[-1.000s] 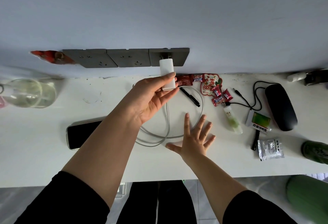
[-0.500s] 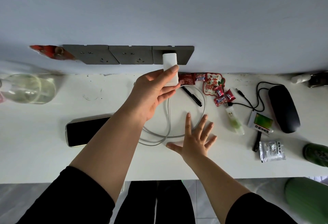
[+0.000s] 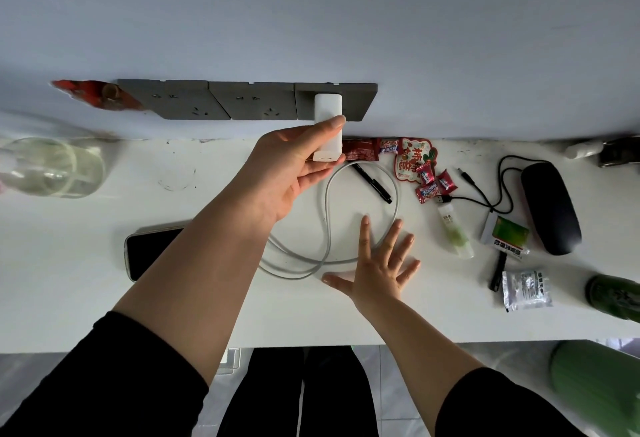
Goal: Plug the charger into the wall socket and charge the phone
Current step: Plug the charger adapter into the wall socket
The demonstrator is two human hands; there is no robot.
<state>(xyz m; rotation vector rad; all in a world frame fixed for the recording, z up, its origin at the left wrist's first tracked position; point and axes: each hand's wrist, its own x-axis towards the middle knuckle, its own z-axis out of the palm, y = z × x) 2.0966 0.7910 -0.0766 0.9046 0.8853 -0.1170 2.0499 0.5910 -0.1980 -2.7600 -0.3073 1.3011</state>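
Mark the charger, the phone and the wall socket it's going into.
charger (image 3: 328,114): head view, on its white top face, above the thumb.
phone (image 3: 147,253): head view, on the dark screen, left of the forearm.
wall socket (image 3: 360,100): head view, on the grey plate right of the charger.
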